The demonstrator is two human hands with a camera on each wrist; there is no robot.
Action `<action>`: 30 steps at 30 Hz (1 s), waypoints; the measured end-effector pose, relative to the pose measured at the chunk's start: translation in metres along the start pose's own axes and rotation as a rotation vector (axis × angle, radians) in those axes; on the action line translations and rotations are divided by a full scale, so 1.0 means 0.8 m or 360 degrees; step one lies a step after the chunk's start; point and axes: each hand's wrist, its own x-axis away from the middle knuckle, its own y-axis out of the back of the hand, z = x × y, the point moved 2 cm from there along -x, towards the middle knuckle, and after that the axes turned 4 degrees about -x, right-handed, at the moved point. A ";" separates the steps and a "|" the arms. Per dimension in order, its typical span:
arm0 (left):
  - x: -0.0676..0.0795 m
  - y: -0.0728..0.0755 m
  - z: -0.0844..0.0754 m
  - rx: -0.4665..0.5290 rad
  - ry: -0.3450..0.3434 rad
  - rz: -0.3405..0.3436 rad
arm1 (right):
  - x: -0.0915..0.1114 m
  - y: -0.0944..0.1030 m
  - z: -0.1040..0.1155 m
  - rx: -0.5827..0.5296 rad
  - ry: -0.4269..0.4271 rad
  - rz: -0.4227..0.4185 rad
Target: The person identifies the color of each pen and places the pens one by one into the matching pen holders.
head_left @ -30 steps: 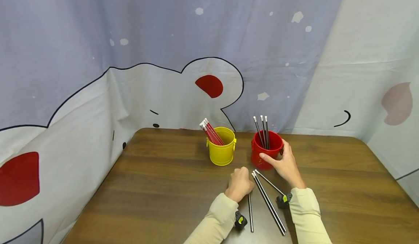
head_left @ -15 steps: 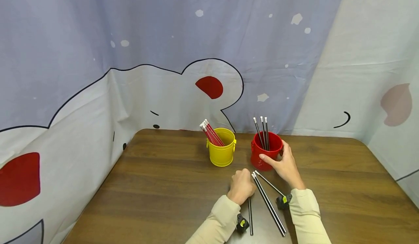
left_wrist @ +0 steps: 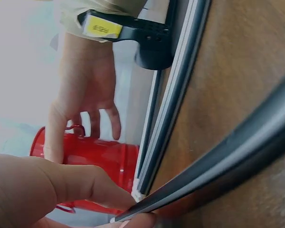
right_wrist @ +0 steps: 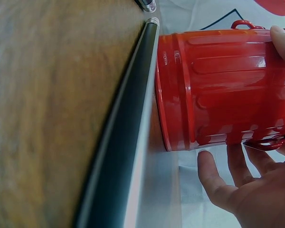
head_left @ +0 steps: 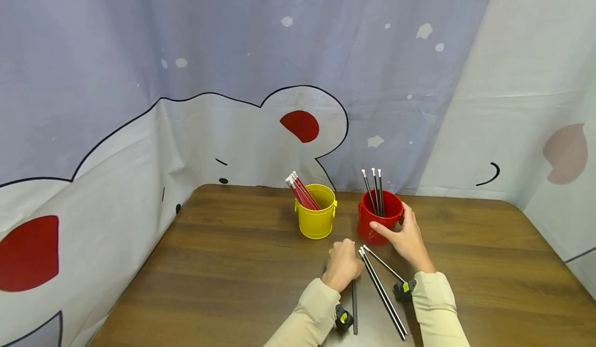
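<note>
My left hand [head_left: 343, 264] pinches a black pencil [head_left: 355, 311] between thumb and fingertip, close to its white-eraser end; the left wrist view shows the pencil's shaft [left_wrist: 218, 166] running out past the fingertips. The right hand [head_left: 411, 239] holds the small red bucket [head_left: 371, 231] from its right side, thumb across the front and fingers by the handle. Three black pencils [head_left: 381, 194] stand in that bucket, erasers up. In front of it lie two more black pencils [head_left: 383, 296] side by side, with another black pencil [head_left: 385, 262] slanting toward the right wrist.
To the left of the red bucket stands a yellow bucket [head_left: 315, 226] with several red pencils [head_left: 301, 192] leaning in it. Behind the wooden table [head_left: 223, 269] hangs a printed curtain [head_left: 233, 36]. Both wrists carry black camera mounts.
My left hand has shifted slightly right and the lower end of its pencil slightly left; the white eraser tip now shows past the fingers. The right hand keeps its place on the red bucket.
</note>
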 end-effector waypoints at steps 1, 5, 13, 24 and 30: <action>-0.001 0.002 0.000 0.0010 -0.0005 -0.0017 | 0.000 0.000 0.000 0.0003 0.0000 -0.0001; -0.003 0.011 -0.001 0.0060 -0.0015 -0.0087 | 0.000 0.000 0.000 0.0002 0.0010 -0.0005; -0.005 0.031 -0.008 0.0162 -0.0122 -0.0236 | 0.000 -0.001 -0.001 0.0003 0.0005 -0.0003; -0.003 0.054 -0.018 0.0340 -0.0310 -0.0521 | 0.000 -0.002 -0.004 0.0004 0.0007 0.0008; -0.002 0.060 -0.020 0.0453 -0.0386 -0.0589 | 0.000 -0.002 -0.003 0.0012 0.0009 -0.0011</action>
